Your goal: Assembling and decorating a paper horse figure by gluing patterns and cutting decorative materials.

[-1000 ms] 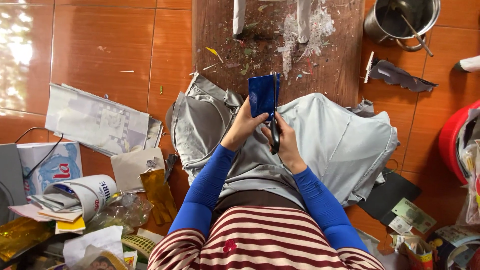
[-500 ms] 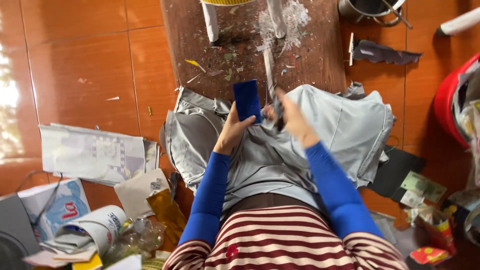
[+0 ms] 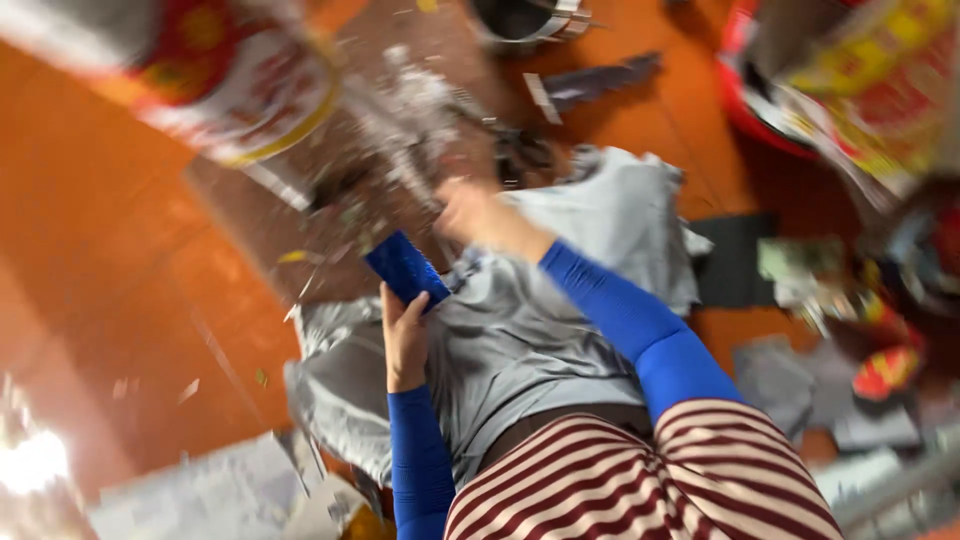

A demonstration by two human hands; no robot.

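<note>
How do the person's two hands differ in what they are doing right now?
The left hand grips a blue card-like piece and sits close to the body, fairly sharp in the picture. The right hand reaches further out over the grey cloth, toward the littered brown board; it is blurred, so whether it holds anything cannot be told. Both arms wear bright blue sleeves.

right hand (image 3: 480,215) motion-blurred (grip unreadable) | red tub (image 3: 770,110) cut off

At frame centre the left hand (image 3: 405,340) is gripping a blue card (image 3: 405,268) over grey cloth (image 3: 540,330) while the blurred right hand (image 3: 480,215) is reaching toward the upper middle.
</note>
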